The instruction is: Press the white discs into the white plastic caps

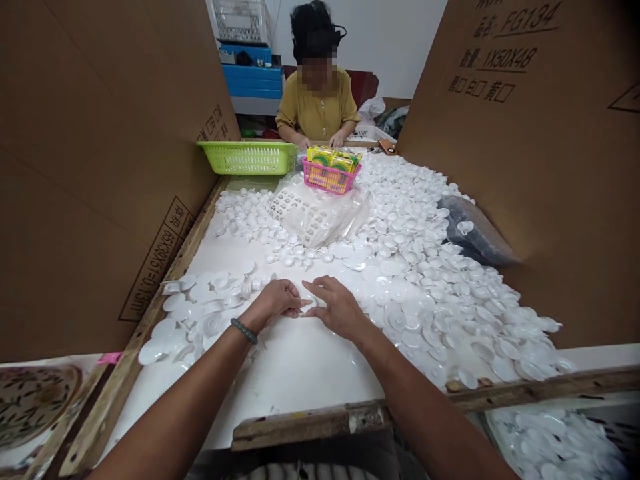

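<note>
Gripping one white piece [310, 305], left hand [281, 298] and right hand [340, 308] have bare tabletop [300, 367] toward the wooden edge [300, 427].

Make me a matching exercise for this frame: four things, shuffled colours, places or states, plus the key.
1. Wide basket
2. Small basket
3. Bracelet
4. Small white piece

A. Between the left hand and the right hand
B. Lime green
C. Grey-green, beaded
D. Pink, holding yellow packets

Pairs: 1-B, 2-D, 3-C, 4-A
</note>
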The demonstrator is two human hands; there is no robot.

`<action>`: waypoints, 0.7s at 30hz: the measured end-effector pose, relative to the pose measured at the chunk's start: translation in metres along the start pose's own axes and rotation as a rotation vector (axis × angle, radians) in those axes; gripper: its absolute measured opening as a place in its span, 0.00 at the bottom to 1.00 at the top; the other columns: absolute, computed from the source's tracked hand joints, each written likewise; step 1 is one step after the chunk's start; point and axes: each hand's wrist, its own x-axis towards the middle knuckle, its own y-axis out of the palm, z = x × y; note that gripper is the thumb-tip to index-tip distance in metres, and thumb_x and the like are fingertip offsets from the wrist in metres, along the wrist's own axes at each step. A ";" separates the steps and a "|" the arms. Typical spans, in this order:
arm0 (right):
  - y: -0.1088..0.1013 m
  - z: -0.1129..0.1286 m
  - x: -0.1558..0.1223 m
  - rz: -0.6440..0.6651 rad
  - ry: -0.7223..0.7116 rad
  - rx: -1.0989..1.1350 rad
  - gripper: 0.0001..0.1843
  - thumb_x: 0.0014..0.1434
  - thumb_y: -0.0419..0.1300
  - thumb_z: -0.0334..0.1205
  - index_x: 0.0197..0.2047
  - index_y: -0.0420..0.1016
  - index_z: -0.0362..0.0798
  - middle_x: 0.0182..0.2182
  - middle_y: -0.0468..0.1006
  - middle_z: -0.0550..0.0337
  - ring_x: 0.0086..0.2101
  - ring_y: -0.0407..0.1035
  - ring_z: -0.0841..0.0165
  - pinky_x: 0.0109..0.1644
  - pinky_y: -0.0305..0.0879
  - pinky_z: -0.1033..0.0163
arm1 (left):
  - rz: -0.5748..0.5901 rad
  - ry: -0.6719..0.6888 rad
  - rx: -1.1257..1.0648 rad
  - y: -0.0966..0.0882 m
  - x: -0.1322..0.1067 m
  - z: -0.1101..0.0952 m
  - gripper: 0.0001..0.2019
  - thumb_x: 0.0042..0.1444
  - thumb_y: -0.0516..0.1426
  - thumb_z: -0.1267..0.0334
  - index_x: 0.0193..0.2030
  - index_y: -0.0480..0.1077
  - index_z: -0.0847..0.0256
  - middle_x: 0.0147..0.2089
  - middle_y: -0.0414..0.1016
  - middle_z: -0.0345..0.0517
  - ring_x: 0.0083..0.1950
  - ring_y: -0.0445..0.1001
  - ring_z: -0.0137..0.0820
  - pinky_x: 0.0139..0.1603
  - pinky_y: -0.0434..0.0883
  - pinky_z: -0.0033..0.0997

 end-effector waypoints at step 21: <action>-0.007 -0.025 0.016 -0.079 0.228 -0.236 0.15 0.63 0.50 0.41 0.49 0.69 0.46 0.38 0.75 0.53 0.40 0.62 0.63 0.42 0.54 0.60 | -0.114 0.184 0.827 -0.018 -0.026 -0.025 0.09 0.48 0.57 0.57 0.32 0.68 0.60 0.25 0.72 0.39 0.28 0.69 0.29 0.27 0.59 0.26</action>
